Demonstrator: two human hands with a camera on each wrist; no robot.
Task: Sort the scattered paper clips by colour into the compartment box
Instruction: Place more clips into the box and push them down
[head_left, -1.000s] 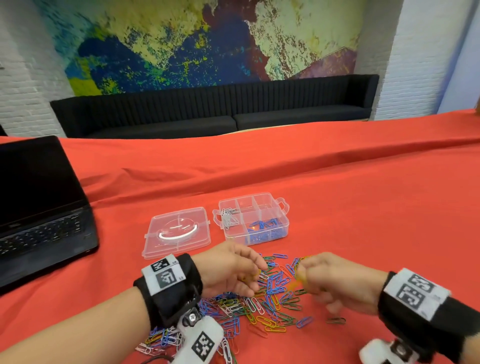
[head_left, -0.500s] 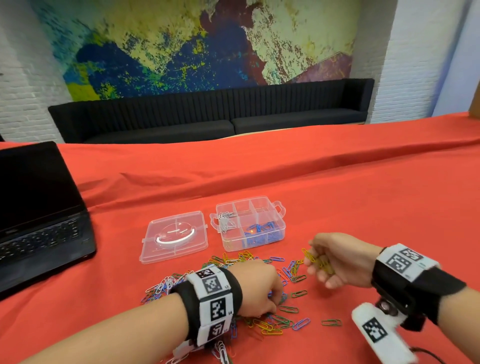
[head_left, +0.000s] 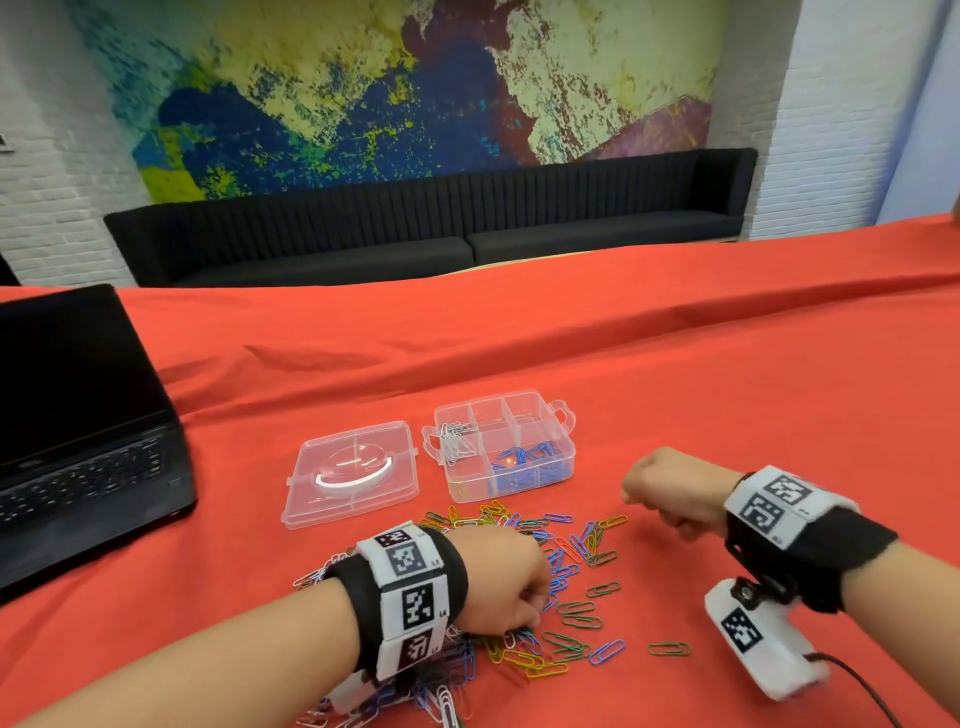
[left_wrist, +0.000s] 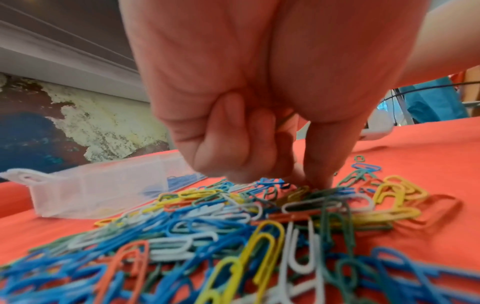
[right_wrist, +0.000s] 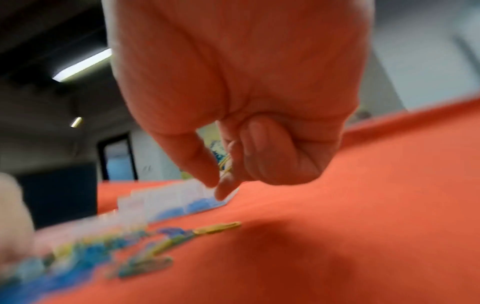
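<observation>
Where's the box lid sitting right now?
In the head view the clear lid lies flat on the red cloth, just left of the compartment box, with the laptop further left.

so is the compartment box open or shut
Open: the compartment box has no cover on, its dividers show, and its clear lid lies beside it on the cloth.
</observation>
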